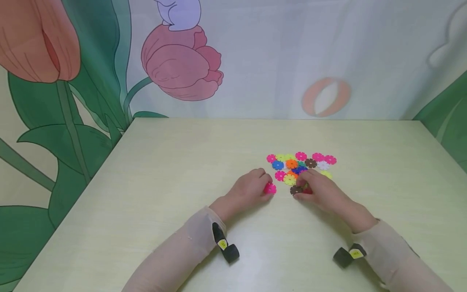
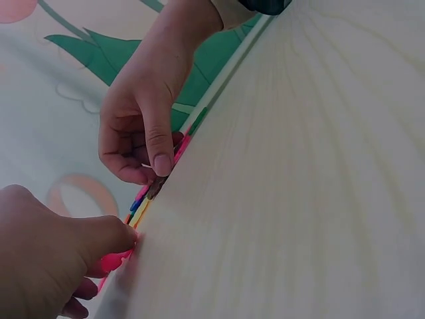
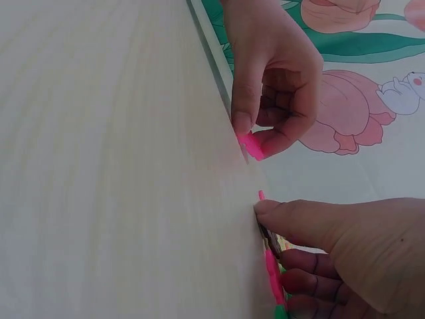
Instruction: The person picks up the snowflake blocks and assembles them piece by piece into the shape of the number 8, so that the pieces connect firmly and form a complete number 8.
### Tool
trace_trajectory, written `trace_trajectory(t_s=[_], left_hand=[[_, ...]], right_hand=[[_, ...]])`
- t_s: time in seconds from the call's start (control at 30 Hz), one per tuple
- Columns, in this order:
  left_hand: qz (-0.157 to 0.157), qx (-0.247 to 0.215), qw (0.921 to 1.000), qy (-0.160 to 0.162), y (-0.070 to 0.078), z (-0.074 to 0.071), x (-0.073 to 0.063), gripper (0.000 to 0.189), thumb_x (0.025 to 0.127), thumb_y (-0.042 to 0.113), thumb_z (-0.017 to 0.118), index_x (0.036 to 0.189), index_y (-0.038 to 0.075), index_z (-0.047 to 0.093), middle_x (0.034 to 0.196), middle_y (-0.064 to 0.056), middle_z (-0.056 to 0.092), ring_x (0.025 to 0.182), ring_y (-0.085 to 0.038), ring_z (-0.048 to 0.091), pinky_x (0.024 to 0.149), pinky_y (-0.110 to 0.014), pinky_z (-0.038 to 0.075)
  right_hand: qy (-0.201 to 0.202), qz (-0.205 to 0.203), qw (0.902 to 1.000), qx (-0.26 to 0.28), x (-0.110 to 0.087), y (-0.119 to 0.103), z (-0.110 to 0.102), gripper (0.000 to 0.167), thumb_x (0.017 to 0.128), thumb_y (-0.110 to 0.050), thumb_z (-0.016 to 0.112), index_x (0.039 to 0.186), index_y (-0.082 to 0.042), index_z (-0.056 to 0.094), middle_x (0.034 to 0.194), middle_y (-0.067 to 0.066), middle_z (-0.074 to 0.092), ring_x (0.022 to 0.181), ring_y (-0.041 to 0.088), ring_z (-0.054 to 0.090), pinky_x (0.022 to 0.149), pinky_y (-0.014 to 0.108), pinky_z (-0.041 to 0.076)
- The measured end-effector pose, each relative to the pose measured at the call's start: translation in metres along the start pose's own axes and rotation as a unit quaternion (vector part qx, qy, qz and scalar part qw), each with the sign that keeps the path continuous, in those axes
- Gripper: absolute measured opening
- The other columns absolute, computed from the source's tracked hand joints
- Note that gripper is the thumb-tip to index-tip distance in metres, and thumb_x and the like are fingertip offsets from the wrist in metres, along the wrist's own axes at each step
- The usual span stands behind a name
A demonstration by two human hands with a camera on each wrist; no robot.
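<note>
My left hand point(image 1: 251, 187) pinches a pink notched plastic disc point(image 1: 270, 188) between thumb and fingers, low over the table. In the right wrist view that pink disc point(image 3: 250, 146) tilts at the fingertips. To the right, my right hand point(image 1: 322, 190) has its thumb and fingers on a brown notched disc point(image 1: 296, 190) at the near side of the pile; the left wrist view shows the brown disc point(image 2: 155, 188) at the thumb tip. A red piece point(image 1: 308, 190) shows partly under that hand. Other discs lie close together beyond both hands: blue point(image 1: 278, 165), orange point(image 1: 291, 164) and yellow point(image 1: 290, 179).
Along the pile's far side are pink discs point(image 1: 318, 157), a second brown disc point(image 1: 311, 163) and a white one point(image 1: 323, 165). The pale table point(image 1: 175, 162) ends at a curtain point(image 1: 255, 61) printed with flowers. Each wrist wears a black camera point(image 1: 230, 252).
</note>
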State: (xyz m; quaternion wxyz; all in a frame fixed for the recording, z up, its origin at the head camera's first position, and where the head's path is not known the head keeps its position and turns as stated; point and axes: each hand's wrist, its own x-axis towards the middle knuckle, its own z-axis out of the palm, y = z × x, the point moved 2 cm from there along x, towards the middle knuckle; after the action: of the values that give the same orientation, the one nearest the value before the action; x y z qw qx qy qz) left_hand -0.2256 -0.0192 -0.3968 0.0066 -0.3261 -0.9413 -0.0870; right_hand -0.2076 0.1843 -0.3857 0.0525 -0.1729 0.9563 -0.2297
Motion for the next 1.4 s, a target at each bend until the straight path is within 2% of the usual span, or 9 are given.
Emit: trace_trajectory(t_s=[0.27,0.43,0.8,0.93,1.07,1.23,1.4], left_hand=[[0.034,0.041,0.9984,0.017,0.002,-0.002,-0.003,0.026,0.09,0.032,0.064,0.106,0.011,0.063,0.094,-0.001,0.058,0.084,-0.011,0.052,0.073,-0.02,0.048],[0.051,0.056,0.9966,0.032,0.002,-0.001,-0.004,0.028,0.09,0.032,0.063,0.107,0.01,0.062,0.095,-0.001,0.059,0.085,-0.011,0.053,0.073,-0.019,0.049],[0.063,0.029,0.9956,0.064,0.002,-0.001,-0.005,0.03,0.089,0.032,0.066,0.108,0.009,0.064,0.093,-0.002,0.058,0.083,-0.012,0.053,0.071,-0.02,0.048],[0.051,-0.001,0.9971,0.056,0.002,-0.003,-0.004,0.034,0.089,0.034,0.066,0.11,0.008,0.064,0.095,-0.001,0.059,0.083,-0.012,0.054,0.074,-0.019,0.049],[0.028,-0.066,0.9968,0.035,0.001,-0.004,-0.002,0.038,0.089,0.033,0.067,0.116,0.006,0.063,0.1,-0.002,0.059,0.085,-0.011,0.054,0.079,-0.019,0.05],[0.007,-0.137,0.9904,0.013,0.001,-0.005,-0.003,0.042,0.087,0.031,0.069,0.121,0.007,0.061,0.105,-0.002,0.059,0.084,-0.01,0.054,0.079,-0.017,0.05],[0.005,-0.179,0.9838,0.006,0.002,-0.007,-0.004,0.039,0.086,0.028,0.071,0.118,0.007,0.061,0.105,-0.003,0.059,0.079,-0.009,0.053,0.073,-0.015,0.048]], right_hand=[[-0.003,0.001,0.9999,0.01,0.001,0.001,0.001,0.032,0.077,-0.018,0.081,0.101,-0.007,0.062,0.093,0.004,0.063,0.084,0.015,0.059,0.076,0.03,0.054],[-0.006,0.002,0.9999,0.015,0.002,0.003,0.002,0.031,0.077,-0.017,0.081,0.099,-0.008,0.062,0.091,0.003,0.062,0.082,0.014,0.058,0.074,0.027,0.053],[-0.014,-0.012,0.9993,0.033,0.002,0.001,0.0,0.031,0.08,-0.014,0.077,0.103,-0.008,0.057,0.089,0.002,0.066,0.08,0.014,0.058,0.073,0.027,0.053],[0.002,-0.036,0.9986,0.04,0.0,-0.003,-0.002,0.023,0.083,-0.011,0.074,0.101,-0.008,0.059,0.088,0.002,0.067,0.079,0.013,0.06,0.072,0.025,0.053],[0.029,-0.056,0.9959,0.065,-0.002,-0.007,-0.003,0.017,0.083,-0.007,0.073,0.097,-0.007,0.064,0.088,0.002,0.068,0.079,0.013,0.062,0.069,0.019,0.052],[0.057,-0.086,0.9913,0.082,-0.004,-0.012,-0.004,0.016,0.082,-0.004,0.073,0.095,-0.008,0.066,0.089,0.003,0.07,0.081,0.015,0.066,0.071,0.016,0.053],[0.075,-0.107,0.9886,0.075,-0.006,-0.015,-0.003,0.018,0.081,-0.004,0.075,0.096,-0.009,0.067,0.09,0.001,0.07,0.081,0.014,0.066,0.071,0.017,0.053]])
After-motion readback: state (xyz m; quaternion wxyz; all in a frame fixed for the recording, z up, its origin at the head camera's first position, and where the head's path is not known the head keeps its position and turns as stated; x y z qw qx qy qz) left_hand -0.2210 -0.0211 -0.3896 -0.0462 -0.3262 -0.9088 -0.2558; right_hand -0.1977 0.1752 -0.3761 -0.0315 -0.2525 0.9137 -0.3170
